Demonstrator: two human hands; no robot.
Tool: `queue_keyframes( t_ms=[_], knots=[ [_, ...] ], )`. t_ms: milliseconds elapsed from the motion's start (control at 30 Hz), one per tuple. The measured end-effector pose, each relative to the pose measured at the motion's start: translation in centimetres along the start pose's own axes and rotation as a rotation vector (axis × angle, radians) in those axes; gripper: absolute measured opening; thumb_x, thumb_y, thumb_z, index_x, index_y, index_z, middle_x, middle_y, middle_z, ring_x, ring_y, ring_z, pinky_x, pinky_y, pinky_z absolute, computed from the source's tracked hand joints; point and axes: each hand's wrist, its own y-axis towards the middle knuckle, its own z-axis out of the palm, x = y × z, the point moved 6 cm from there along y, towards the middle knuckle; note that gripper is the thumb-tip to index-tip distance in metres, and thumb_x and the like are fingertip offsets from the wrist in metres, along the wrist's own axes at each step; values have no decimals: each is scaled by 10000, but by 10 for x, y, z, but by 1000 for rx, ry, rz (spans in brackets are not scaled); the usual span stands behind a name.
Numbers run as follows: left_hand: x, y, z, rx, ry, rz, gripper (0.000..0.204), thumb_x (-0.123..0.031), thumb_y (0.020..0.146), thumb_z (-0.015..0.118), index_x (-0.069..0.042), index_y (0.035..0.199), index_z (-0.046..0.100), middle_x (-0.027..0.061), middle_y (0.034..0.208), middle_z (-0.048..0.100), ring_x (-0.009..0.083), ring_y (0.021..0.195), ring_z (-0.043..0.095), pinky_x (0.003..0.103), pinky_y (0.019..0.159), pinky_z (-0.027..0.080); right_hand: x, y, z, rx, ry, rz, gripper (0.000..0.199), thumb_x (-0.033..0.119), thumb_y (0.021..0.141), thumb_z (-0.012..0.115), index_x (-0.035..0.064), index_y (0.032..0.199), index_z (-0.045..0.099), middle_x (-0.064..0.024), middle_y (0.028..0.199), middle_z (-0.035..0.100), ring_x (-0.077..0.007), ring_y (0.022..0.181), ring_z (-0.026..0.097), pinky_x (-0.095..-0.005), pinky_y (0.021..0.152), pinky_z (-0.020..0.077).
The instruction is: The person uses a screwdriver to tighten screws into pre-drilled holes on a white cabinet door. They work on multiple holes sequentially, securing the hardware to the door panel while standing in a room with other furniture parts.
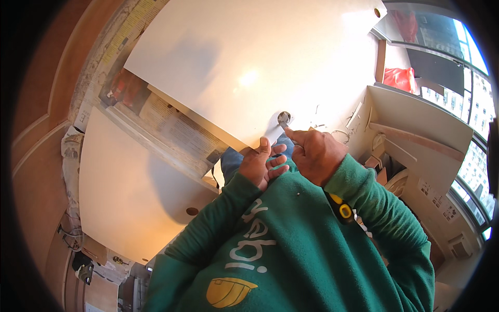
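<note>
Beside tall windows (468, 104), both hands (291, 156) meet a white panel (249, 62).

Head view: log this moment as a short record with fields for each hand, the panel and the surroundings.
left hand: open, palm up at the edge of the white panel
right hand: curled, forefinger pointing to the round fitting
white panel: upper one, overlapping a second white panel
surroundings: window at right; red bag
</note>
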Motion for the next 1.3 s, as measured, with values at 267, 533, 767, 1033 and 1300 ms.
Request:
queue_keyframes(
  t_ms=[267, 533, 767, 1033, 1300],
  knots=[
    [2, 2, 8, -35, 52, 73, 517, -526, 1108, 485, -106, 1410, 491, 37, 1433, 597, 176, 1069, 618, 365, 885, 556, 4, 19, 1, 167, -83, 108, 268, 110, 867, 645, -23, 1092, 702, -237, 862, 737, -411, 840, 743, -470, 780, 591],
    [9, 7, 4, 63, -108, 118, 557, -531, 1089, 518, -141, 1484, 468, 61, 1470, 592, 176, 1177, 591, 394, 949, 580, -3, 3, -7, 62, -80, -12, 179, 76, 834, 675, 15, 1002, 677, -190, 784, 722, -406, 767, 728, -479, 695, 584],
    [9, 12, 1, 51, -36, 182, 503, -476, 1110, 517, -135, 1477, 470, 85, 1464, 599, 154, 1154, 605, 398, 943, 605, 2, 9, 0, 185, -245, 30, 202, 96, 879, 627, 16, 1058, 679, -203, 803, 723, -407, 820, 734, -498, 753, 585],
    [6, 9, 7, -5, -72, 192, 444, -440, 1122, 504, -112, 1421, 521, 66, 1454, 608, 164, 1163, 619, 404, 969, 592, 3, 20, 3, 278, -509, 14, 287, 118, 889, 643, -2, 1149, 663, -199, 858, 730, -417, 911, 734, -498, 820, 588],
    [3, 7, 7, 50, -77, 150, 477, -443, 1121, 499, -103, 1454, 474, 90, 1501, 573, 179, 1169, 606, 413, 986, 589, 5, 16, -10, 217, -282, 4, 263, 79, 842, 638, -8, 1081, 706, -230, 818, 728, -416, 798, 739, -489, 753, 589]
  ],
)
